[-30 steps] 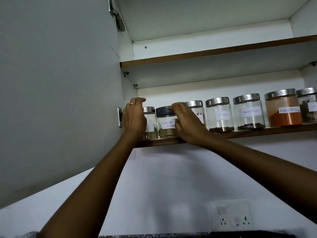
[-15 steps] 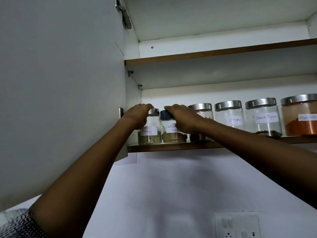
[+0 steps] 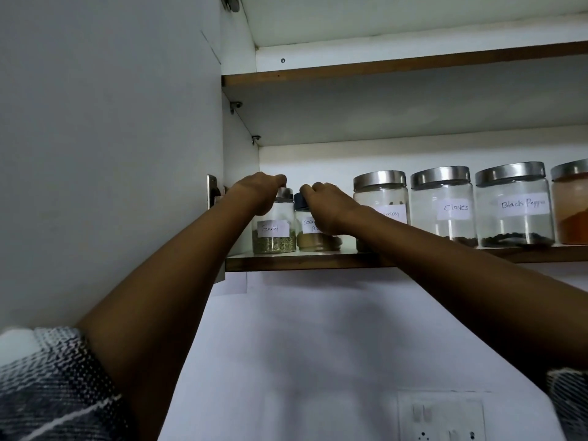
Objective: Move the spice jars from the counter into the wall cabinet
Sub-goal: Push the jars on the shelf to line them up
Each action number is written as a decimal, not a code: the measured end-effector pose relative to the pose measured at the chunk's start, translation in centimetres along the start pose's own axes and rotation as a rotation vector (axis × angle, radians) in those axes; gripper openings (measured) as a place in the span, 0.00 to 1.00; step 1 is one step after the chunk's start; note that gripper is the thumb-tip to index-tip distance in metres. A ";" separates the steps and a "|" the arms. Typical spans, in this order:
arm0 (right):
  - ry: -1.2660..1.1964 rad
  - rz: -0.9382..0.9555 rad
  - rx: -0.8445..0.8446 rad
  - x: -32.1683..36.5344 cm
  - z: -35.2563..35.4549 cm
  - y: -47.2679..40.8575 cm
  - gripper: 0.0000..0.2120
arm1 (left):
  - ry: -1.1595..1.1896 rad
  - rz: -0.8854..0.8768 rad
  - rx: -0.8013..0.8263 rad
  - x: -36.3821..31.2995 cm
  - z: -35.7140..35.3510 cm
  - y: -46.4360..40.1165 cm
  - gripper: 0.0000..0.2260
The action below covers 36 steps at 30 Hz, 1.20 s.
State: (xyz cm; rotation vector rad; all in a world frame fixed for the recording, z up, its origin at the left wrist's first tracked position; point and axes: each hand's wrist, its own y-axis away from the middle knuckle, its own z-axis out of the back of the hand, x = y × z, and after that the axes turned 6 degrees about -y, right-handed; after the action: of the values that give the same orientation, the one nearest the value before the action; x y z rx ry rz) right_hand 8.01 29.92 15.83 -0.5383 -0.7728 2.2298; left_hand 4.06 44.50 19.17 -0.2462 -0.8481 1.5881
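Both hands reach up to the lower shelf (image 3: 305,261) of the open wall cabinet. My left hand (image 3: 258,192) grips the steel lid of the small fennel jar (image 3: 274,230), which stands at the shelf's far left. My right hand (image 3: 324,206) wraps over the dark-lidded coriander powder jar (image 3: 313,238) right beside it. Both jars rest upright on the shelf. To their right stand larger steel-lidded jars: a partly hidden cinnamon jar (image 3: 381,202), cloves (image 3: 444,206), black pepper (image 3: 514,205) and a jar of red powder (image 3: 571,205).
The cabinet door (image 3: 105,148) stands open at the left, its hinge beside my left hand. An upper shelf (image 3: 397,65) runs above with nothing visible on it. A wall socket plate (image 3: 440,416) sits on the white wall below.
The view has shifted closer and leftward along the shelf. Both hands have stayed on the two small jars, now sitting further back on the shelf.
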 end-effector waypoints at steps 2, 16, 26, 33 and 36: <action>0.007 -0.016 0.026 -0.2 -0.5 -0.7 0.20 | -0.004 0.004 0.015 0.0 -0.4 -0.6 0.22; -0.027 -0.109 0.094 -1.1 -4.8 -5.5 0.24 | -0.051 0.032 0.142 0.3 -5.5 -5.0 0.26; 0.002 -0.151 0.153 -1.7 -6.5 -7.9 0.28 | -0.123 -0.008 0.098 2.2 -9.6 -8.4 0.31; 0.073 -0.165 0.211 -1.4 -6.9 -8.7 0.32 | -0.166 0.046 0.094 2.4 -11.1 -9.9 0.35; 0.096 -0.169 0.209 -1.3 -7.1 -8.6 0.34 | -0.169 0.068 0.071 2.6 -11.6 -10.0 0.37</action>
State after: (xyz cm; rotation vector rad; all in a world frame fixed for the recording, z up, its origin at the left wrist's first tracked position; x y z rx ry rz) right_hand 17.06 36.49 16.45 -0.4564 -0.5095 2.0810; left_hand 18.17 50.99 18.19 -0.0915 -0.9193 1.7175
